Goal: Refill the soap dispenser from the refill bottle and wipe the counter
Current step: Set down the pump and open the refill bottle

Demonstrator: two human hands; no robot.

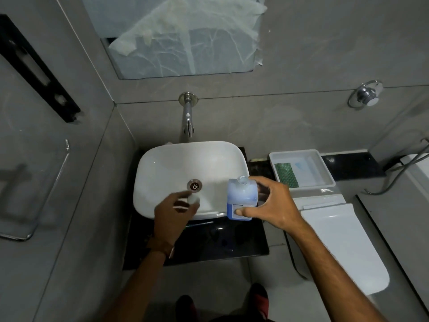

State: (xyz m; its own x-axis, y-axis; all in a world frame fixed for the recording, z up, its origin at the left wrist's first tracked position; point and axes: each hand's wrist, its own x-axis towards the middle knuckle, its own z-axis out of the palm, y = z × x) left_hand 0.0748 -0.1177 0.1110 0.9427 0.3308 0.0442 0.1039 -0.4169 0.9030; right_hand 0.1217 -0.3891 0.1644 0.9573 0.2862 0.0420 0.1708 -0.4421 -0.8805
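The bottle [242, 198] is squarish and translucent, pale blue with darker blue liquid low down and a small label near its base; its round neck at the top looks uncapped. It stands upright at the right edge of the white sink [176, 163], by the front corner, over the dark tabletop [243, 242]. The right hand [269, 204] grasps it from the right side, thumb pressed on the label at the front, fingers curled around the far side. The left hand [173, 213] is over the sink's front part, just below the drain [194, 185], fingers closed on a small whitish item [193, 199] that is blurred; it may be a cap or a pump top, I cannot tell which. To the right a white tray [323, 168] holds a green scrubbing pad [286, 175].
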